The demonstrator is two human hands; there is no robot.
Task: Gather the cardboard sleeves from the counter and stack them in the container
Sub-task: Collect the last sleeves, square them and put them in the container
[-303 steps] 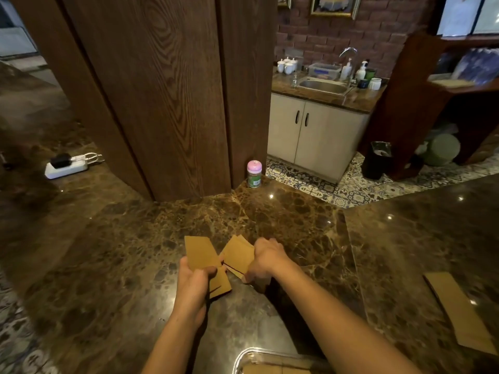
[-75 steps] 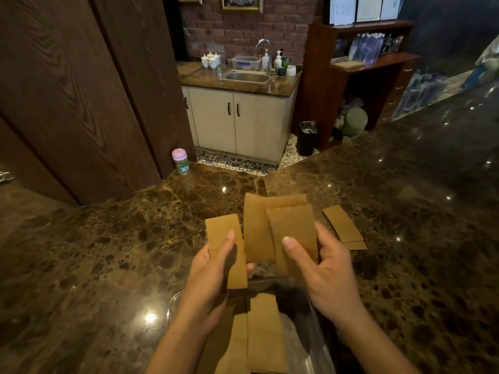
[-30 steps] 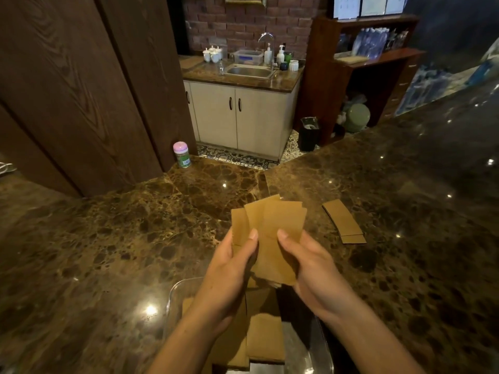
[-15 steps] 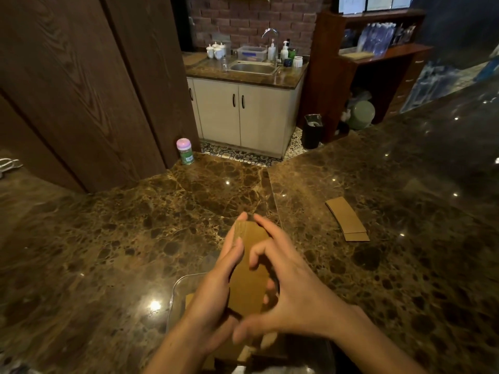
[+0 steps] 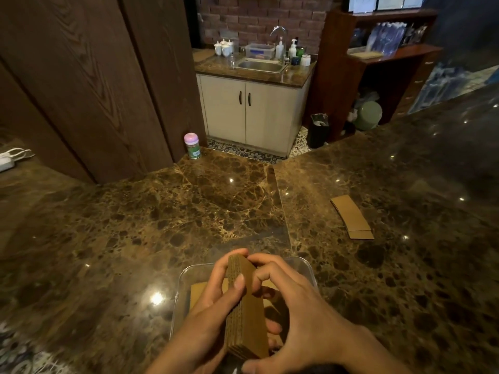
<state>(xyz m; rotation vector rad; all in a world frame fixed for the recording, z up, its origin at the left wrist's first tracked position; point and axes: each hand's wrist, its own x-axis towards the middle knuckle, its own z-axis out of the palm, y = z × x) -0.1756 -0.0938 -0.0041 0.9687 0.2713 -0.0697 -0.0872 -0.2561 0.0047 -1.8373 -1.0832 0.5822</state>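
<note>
The table [image 5: 129, 238] is polished dark brown marble with bright light reflections and a joint line running away from the person near the centre.

At its near edge stands a clear plastic container [image 5: 182, 278]. Flat sleeves [image 5: 198, 290] lie on its floor.

Directly above the container, a stack of cardboard sleeves [image 5: 245, 317] is held on edge. The left hand [image 5: 208, 309] grips the left face, with its thumb laid across the corrugated top edge. The right hand [image 5: 307, 319] grips the right face; its fingers [image 5: 266, 271] are curled against the stack's far end.

Two loose sleeves [image 5: 351, 220], overlapping, lie flat on the table well to the right of the container.

A small bottle with a pink cap [image 5: 192, 145] stands at the far table edge, beside dark wood wall panels [image 5: 81, 76]. A white power strip [image 5: 5, 161] lies at the far left.

Beyond the table:
- white cabinet [image 5: 248, 112] with a steel sink [image 5: 260, 66];
- red brick wall [image 5: 256, 17];
- wooden shelf unit [image 5: 378, 58];
- black bin [image 5: 318, 129] on a patterned tile floor [image 5: 243, 151].
</note>
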